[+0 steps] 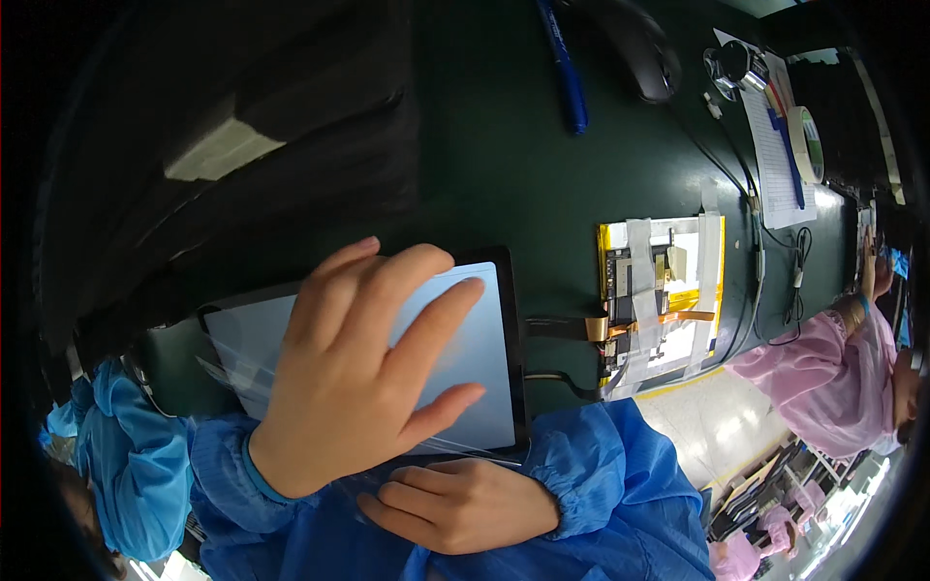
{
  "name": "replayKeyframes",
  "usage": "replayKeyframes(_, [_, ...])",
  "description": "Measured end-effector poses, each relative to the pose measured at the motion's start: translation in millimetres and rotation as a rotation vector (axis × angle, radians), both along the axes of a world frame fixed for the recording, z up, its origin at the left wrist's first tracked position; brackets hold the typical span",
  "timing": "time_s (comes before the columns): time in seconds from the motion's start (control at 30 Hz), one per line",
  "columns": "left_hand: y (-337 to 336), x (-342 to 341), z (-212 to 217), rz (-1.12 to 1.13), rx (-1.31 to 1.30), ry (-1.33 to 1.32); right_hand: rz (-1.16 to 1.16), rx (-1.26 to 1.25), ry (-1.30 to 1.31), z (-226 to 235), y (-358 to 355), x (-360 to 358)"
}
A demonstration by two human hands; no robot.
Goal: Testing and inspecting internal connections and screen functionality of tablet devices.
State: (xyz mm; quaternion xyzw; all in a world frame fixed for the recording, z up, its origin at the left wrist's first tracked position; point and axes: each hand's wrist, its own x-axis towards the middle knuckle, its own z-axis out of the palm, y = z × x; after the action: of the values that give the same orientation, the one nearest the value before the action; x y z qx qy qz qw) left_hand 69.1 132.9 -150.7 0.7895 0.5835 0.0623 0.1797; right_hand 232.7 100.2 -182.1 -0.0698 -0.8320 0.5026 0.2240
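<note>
A tablet-like display panel (pixel 465 368) with a lit pale screen and black border lies at the near edge of the dark table. My left hand (pixel 358 358) is over it, fingers spread, index fingertip at the upper right of the screen. Whether that fingertip touches the glass I cannot tell. Clear film (pixel 228 373) shows at the panel's left side and along its near edge. Just below that near edge is my right hand (pixel 465 504), its fingers bent and close together beside the film. What lies under those fingers is hidden.
Flat cables join the panel to a taped circuit board assembly (pixel 664 300) on the right. Farther back lie a blue marker (pixel 567 77), a black mouse (pixel 639 48), cables, papers (pixel 775 174) and a tape roll (pixel 804 145). Co-workers in blue (pixel 136 455) and pink (pixel 823 378) sit at either side.
</note>
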Motion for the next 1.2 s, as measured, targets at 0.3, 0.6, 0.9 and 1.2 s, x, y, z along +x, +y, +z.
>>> replayKeyframes(0.3, [-3.0,-15.9,4.4,0.03,0.065,0.064,-0.001,0.014,-0.017,-2.6,2.7,-1.2])
replayKeyframes(0.6, [-63.7,-69.8,24.3,0.352,0.062,-0.02,-0.024,-0.055,0.041,-2.3,-2.9,-2.0])
replayKeyframes(0.9, [-59.3,-68.4,11.0,0.133,0.115,0.139,-0.027,-0.013,0.013,-0.3,-5.9,0.7])
replayKeyframes(1.2, [-107.6,-129.6,-11.8,0.593,0.298,-0.161,-0.184,0.101,0.049,16.1,13.2,13.9])
